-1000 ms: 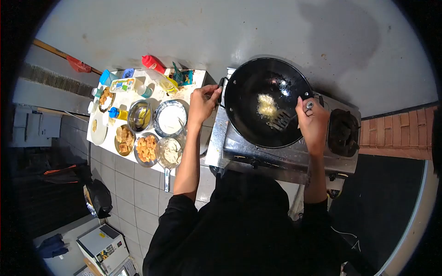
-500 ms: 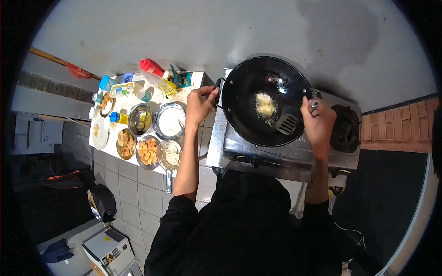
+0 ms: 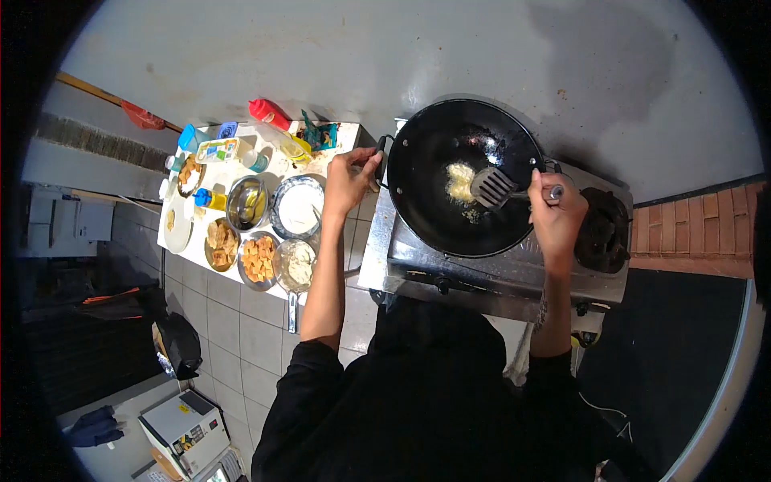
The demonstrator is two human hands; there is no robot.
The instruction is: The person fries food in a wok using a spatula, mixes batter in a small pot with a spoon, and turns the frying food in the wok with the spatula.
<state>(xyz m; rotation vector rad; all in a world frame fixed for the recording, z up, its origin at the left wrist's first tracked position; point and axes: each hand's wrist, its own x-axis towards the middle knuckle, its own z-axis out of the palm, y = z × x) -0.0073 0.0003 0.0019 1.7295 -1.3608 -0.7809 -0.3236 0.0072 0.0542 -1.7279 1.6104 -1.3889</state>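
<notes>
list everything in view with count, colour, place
wok: 1, black, on stove
stove: 1, silver, by wall
food clump: 1, pale yellow, in wok
spatula: 1, grey, over wok
table: 1, white, left of stove
squeeze bottle: 1, red, table's far edge
blue-capped bottle: 1, yellow, mid-table
white-filled bowl: 1, silver rim, table's right side
saucepan: 1, silver, table's near right
food bowls: 2, orange-brown contents, table's near edge
metal bowl: 1, silver, mid-table
plate: 1, white, table's left end
appliance: 1, white, lower left
floor tiles: several, grey, below table
bricks: several, reddish, right of stove
other items: several, mixed colours, table and floor
sleeves: 2, black, lower middle
left hand: 1, on wok's left handle
right hand: 1, holding spatula
</notes>
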